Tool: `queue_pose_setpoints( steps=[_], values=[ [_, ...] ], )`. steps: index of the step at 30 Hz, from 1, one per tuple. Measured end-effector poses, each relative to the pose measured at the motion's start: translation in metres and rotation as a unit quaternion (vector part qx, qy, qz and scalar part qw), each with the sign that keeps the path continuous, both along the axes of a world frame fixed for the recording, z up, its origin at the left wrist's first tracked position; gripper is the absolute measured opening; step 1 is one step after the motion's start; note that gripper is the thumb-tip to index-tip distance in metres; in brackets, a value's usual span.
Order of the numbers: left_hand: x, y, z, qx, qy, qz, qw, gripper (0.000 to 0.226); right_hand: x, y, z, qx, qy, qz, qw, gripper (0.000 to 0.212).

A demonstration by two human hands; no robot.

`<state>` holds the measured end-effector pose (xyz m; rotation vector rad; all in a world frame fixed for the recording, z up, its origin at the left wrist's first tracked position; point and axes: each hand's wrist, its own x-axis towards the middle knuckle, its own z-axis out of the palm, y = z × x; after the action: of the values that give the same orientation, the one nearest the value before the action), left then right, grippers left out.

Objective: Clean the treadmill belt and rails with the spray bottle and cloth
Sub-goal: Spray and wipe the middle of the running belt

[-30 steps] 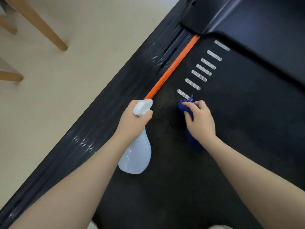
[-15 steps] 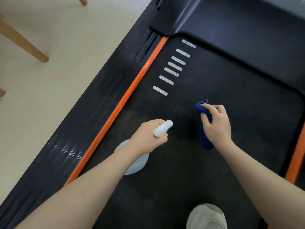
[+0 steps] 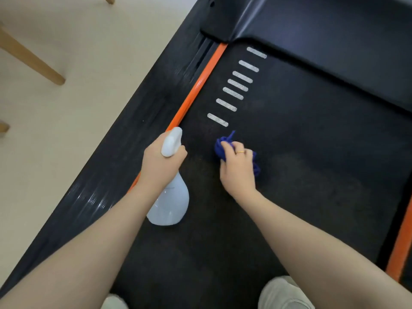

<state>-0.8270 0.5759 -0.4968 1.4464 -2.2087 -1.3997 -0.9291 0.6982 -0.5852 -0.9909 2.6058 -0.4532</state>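
Above the black treadmill belt (image 3: 312,175), the left hand (image 3: 160,166) wraps its curled fingers round the neck of the white spray bottle (image 3: 170,204), while the right hand (image 3: 238,168), just beside it, clutches the bunched blue cloth (image 3: 219,148) against the belt.

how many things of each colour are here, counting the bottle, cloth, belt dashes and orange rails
white: 8, the bottle and 7 dashes
blue: 1, the cloth
orange: 2, left rail and right rail
total: 11
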Motion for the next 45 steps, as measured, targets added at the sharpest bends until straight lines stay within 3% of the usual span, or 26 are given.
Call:
queue_pose_setpoints(
  steps=[2, 4, 6, 9, 11, 14, 17, 19, 22, 23, 25, 27, 30, 31, 34, 36, 39, 42, 44, 45],
  values=[
    [0.0, -0.012, 0.006, -0.019, 0.021, 0.009, 1.0, 0.026, 0.019, -0.014, -0.002, -0.017, 0.004, 0.185, 0.983, 0.052],
    [0.003, -0.025, 0.005, -0.034, 0.034, 0.014, 0.999, 0.025, 0.003, -0.03, -0.006, -0.047, 0.029, 0.287, 0.956, 0.049],
    [0.01, -0.033, 0.001, -0.03, 0.043, 0.028, 0.998, 0.029, -0.026, -0.049, -0.014, -0.063, 0.076, 0.274, 0.957, 0.042],
    [0.014, -0.036, -0.006, -0.034, 0.078, 0.018, 0.996, 0.029, -0.069, -0.081, -0.012, -0.066, 0.08, 0.076, 0.992, 0.036],
    [0.014, -0.039, -0.01, -0.04, 0.081, 0.023, 0.996, 0.03, -0.069, -0.095, -0.011, -0.02, 0.067, 0.019, 0.997, 0.034],
    [0.014, -0.047, -0.016, -0.025, 0.068, 0.054, 0.996, 0.037, -0.028, -0.091, -0.008, -0.053, 0.057, 0.131, 0.988, 0.027],
    [0.011, -0.05, -0.018, -0.022, 0.062, 0.054, 0.996, 0.038, -0.017, -0.08, -0.015, -0.072, 0.071, 0.297, 0.949, 0.033],
    [0.01, -0.05, -0.017, -0.015, 0.07, 0.057, 0.996, 0.037, -0.041, -0.093, -0.011, -0.061, 0.082, 0.225, 0.969, 0.026],
    [0.008, -0.049, -0.017, -0.021, 0.075, 0.043, 0.996, 0.033, -0.06, -0.107, -0.013, -0.039, 0.073, -0.017, 0.996, 0.028],
    [0.007, -0.047, -0.018, -0.023, 0.073, 0.034, 0.996, 0.032, -0.051, -0.108, -0.012, -0.039, 0.068, -0.031, 0.996, 0.029],
    [0.004, -0.046, -0.017, -0.018, 0.074, 0.015, 0.997, 0.03, -0.018, -0.105, -0.008, -0.048, 0.045, 0.036, 0.997, 0.025],
    [0.004, -0.046, -0.015, -0.02, 0.083, -0.001, 0.996, 0.029, 0.014, -0.091, -0.008, -0.095, 0.017, 0.175, 0.98, 0.023],
    [0.011, -0.044, -0.014, -0.025, 0.096, -0.001, 0.995, 0.029, 0.001, -0.087, -0.012, -0.086, 0.034, 0.288, 0.953, 0.025],
    [0.013, -0.044, -0.014, -0.021, 0.093, 0.007, 0.995, 0.029, -0.013, -0.093, -0.01, -0.074, 0.046, 0.26, 0.962, 0.024],
    [0.014, -0.044, -0.016, -0.012, 0.076, 0.016, 0.997, 0.036, -0.062, -0.104, -0.011, -0.041, 0.08, 0.022, 0.996, 0.029],
    [0.011, -0.045, -0.015, -0.005, 0.067, 0.003, 0.998, 0.034, -0.062, -0.1, -0.01, -0.032, 0.065, -0.03, 0.997, 0.03],
    [0.006, -0.041, -0.01, -0.022, 0.067, -0.027, 0.997, 0.026, -0.012, -0.077, -0.007, -0.055, 0.041, 0.133, 0.989, 0.032],
    [0.004, -0.035, -0.007, -0.038, 0.057, -0.074, 0.995, 0.031, 0.011, -0.048, -0.003, -0.044, -0.022, 0.335, 0.941, 0.039],
    [0.003, -0.033, -0.009, -0.032, 0.053, -0.083, 0.995, 0.036, -0.013, -0.056, -0.002, -0.019, -0.012, 0.368, 0.93, 0.035],
    [0.003, -0.032, -0.011, -0.03, 0.053, -0.078, 0.995, 0.036, -0.026, -0.063, -0.003, -0.019, 0.006, 0.333, 0.943, 0.034]
  ],
)
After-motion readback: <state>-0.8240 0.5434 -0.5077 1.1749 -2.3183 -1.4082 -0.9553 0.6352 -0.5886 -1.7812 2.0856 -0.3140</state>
